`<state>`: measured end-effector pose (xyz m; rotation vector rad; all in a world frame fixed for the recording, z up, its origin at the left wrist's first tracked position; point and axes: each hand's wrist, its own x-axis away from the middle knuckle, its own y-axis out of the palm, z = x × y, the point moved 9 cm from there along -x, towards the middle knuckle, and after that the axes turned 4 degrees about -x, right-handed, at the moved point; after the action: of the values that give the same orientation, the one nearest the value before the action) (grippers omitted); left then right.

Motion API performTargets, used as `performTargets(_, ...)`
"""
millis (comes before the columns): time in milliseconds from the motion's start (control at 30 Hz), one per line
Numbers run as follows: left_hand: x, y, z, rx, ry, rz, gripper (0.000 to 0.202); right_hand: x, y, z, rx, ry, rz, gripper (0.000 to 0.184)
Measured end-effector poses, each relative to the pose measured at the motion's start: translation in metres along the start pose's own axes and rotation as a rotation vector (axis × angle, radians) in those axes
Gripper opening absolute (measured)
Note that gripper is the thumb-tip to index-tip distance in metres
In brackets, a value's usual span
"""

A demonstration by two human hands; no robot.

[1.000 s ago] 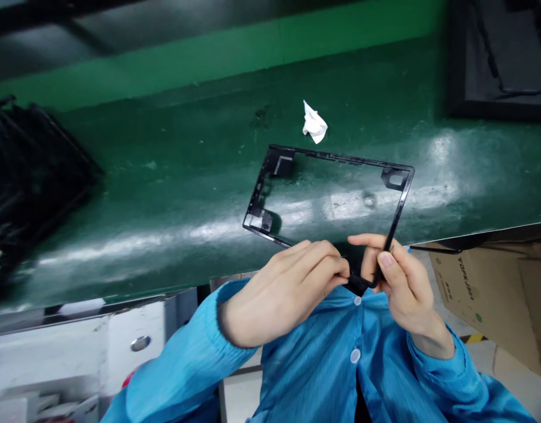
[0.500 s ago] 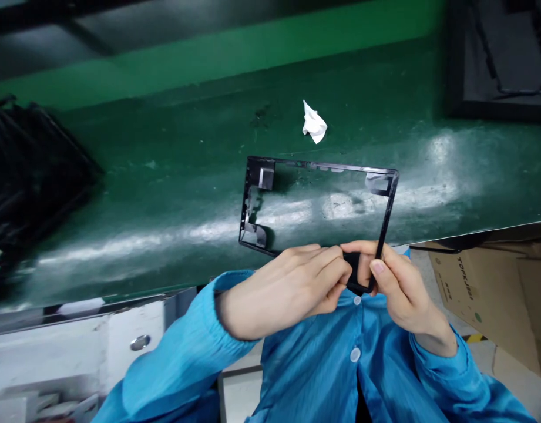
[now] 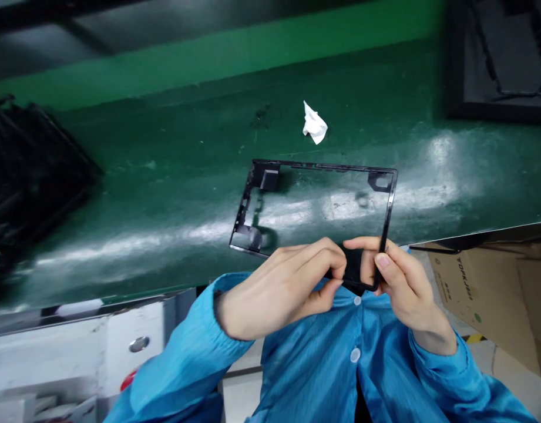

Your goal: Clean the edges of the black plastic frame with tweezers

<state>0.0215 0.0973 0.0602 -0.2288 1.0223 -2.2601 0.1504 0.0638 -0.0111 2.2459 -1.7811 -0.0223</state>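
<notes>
A thin black rectangular plastic frame (image 3: 327, 167) with wide corner tabs is held tilted over the near edge of the green bench. My right hand (image 3: 405, 282) grips its near right corner, thumb on the outer side and fingers behind and inside the opening. At the near long side, my left hand (image 3: 292, 282) is closed with thumb and fingertips pinched on the edge. The fingers hide part of that side, so I cannot see whether something small is between them. A crumpled white piece of tissue (image 3: 315, 123) lies on the bench beyond the frame.
The green bench (image 3: 164, 147) runs across the view. A pile of black frames (image 3: 32, 170) stands at the left. At the far right is a dark tray (image 3: 481, 108) with black parts. A cardboard box (image 3: 486, 282) sits below the bench at right.
The black frame has tilted a little, its left end coming nearer to me. My left hand has shifted slightly left along the near side. The right hand keeps its grip.
</notes>
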Motion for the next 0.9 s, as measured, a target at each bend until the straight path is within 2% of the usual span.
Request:
performTargets(233, -0.003, 0.007, 0.000, 0.077, -0.005, -0.024, 0.014, -0.001, 0.006, 0.003, -0.134, 0.033, -0.001, 0.036)
performTargets(433, -0.003, 0.014, -0.008, 0.128, -0.027, -0.061, 0.013, 0.002, 0.005, 0.006, -0.123, 0.075, 0.019, 0.035)
performTargets(900, -0.002, 0.016, -0.015, 0.323, -0.075, -0.118, 0.015, 0.001, 0.007, 0.007, -0.090, 0.050, -0.009, 0.034)
